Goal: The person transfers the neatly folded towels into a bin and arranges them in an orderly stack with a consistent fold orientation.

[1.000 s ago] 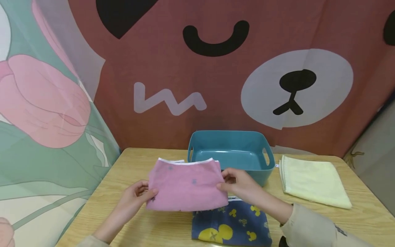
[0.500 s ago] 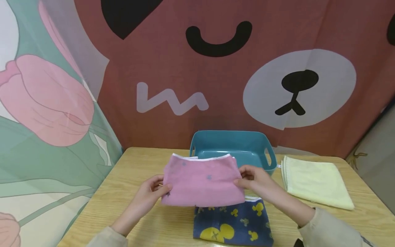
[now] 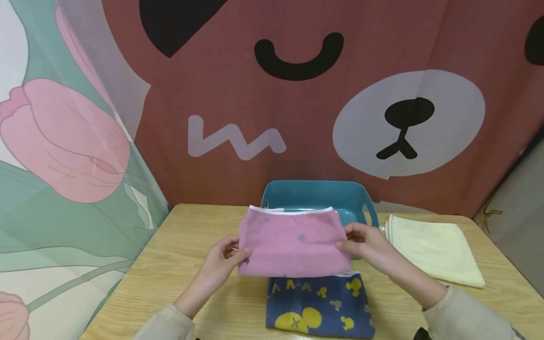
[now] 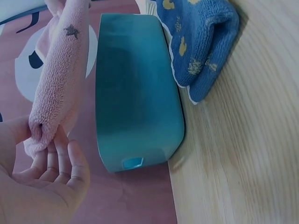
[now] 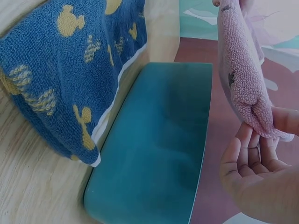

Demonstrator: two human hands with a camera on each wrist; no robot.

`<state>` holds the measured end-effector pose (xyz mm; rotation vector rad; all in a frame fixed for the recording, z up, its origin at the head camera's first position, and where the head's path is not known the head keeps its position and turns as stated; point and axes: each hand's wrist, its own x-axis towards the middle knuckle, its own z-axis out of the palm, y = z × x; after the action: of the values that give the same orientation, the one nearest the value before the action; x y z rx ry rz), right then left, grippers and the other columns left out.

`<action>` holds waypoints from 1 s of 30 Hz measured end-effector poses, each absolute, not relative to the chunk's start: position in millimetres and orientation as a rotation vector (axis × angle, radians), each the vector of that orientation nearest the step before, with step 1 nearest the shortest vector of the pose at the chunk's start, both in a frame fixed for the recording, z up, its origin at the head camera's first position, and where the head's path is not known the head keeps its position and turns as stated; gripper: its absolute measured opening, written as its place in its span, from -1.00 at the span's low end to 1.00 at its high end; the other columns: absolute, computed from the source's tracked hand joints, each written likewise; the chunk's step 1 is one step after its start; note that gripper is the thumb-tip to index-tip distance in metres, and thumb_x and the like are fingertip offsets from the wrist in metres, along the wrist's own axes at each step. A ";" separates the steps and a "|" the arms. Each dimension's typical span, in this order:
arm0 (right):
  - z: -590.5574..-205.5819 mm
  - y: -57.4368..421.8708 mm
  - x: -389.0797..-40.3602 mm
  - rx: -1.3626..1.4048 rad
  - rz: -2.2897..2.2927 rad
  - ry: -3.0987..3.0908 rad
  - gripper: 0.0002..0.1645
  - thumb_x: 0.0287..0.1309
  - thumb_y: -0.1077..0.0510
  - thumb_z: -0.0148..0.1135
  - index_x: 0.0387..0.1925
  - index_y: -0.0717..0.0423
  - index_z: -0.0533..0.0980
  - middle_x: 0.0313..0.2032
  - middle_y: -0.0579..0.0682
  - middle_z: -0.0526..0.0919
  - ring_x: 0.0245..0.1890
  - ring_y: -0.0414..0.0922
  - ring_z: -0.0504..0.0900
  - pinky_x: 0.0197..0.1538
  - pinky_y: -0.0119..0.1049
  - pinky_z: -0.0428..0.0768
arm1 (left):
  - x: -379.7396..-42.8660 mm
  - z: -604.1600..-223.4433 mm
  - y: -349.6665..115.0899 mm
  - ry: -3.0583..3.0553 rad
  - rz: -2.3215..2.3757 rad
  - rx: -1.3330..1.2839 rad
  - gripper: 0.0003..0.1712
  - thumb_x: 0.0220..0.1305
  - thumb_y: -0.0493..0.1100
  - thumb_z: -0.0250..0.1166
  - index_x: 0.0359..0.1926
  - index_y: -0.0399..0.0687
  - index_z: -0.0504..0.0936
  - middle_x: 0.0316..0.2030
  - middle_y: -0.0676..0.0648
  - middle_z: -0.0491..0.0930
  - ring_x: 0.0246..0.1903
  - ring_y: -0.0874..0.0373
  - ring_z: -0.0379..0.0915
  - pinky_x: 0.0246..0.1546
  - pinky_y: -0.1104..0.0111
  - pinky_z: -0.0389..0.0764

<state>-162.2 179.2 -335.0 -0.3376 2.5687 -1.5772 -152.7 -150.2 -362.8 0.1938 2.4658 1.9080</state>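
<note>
Pinching the folded pink towel (image 3: 293, 245) at both ends near the teal basket (image 3: 314, 194), my left grip (image 3: 223, 257) and right grip (image 3: 369, 243) suggest a carrying step, likely next needing even support.

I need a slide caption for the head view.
Left hand and right hand grip opposite ends of a pink cloth, partly hiding a teal basket; yellow cloth at right.
</note>
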 end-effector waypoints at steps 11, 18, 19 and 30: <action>-334.7 193.0 -162.3 -0.309 -1.563 2.633 -0.60 0.09 0.06 0.30 -0.15 0.27 0.49 -0.32 0.03 0.59 -0.32 -0.12 0.55 -0.29 -0.29 0.53 | -163.3 -366.4 -136.3 2.523 1.907 0.209 -0.67 0.17 -0.19 0.31 -0.05 -0.22 0.57 -0.32 -0.10 0.59 -0.38 0.13 0.52 -0.39 0.41 0.53; -336.1 199.3 -161.8 -0.255 -1.526 2.683 -0.59 0.09 0.02 0.30 -0.14 0.25 0.49 -0.31 0.02 0.59 -0.31 -0.12 0.54 -0.28 -0.28 0.52 | -168.7 -370.0 -129.0 2.522 1.902 0.289 -0.67 0.19 -0.21 0.29 -0.05 -0.29 0.57 -0.33 -0.12 0.59 -0.39 0.13 0.52 -0.39 0.42 0.54; -336.1 199.9 -161.7 -0.242 -1.524 2.687 -0.58 0.09 0.02 0.30 -0.13 0.25 0.49 -0.31 0.02 0.60 -0.31 -0.12 0.54 -0.28 -0.27 0.52 | -169.2 -369.9 -127.9 2.519 1.901 0.298 -0.67 0.19 -0.20 0.29 -0.05 -0.29 0.57 -0.33 -0.12 0.59 -0.39 0.14 0.52 -0.39 0.41 0.54; -334.7 204.8 -167.3 -0.194 -1.558 2.707 -0.55 0.12 0.03 0.27 -0.08 0.28 0.49 -0.27 0.03 0.61 -0.29 -0.13 0.53 -0.28 -0.30 0.53 | -181.2 -370.0 -117.1 2.545 1.900 0.276 -0.67 0.22 -0.23 0.26 -0.03 -0.33 0.56 -0.30 -0.14 0.57 -0.43 0.18 0.47 -0.43 0.41 0.51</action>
<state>-167.3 204.8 -334.7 -0.1942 2.7070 -1.5578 -181.2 -117.1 -370.0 0.2762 2.5448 1.8996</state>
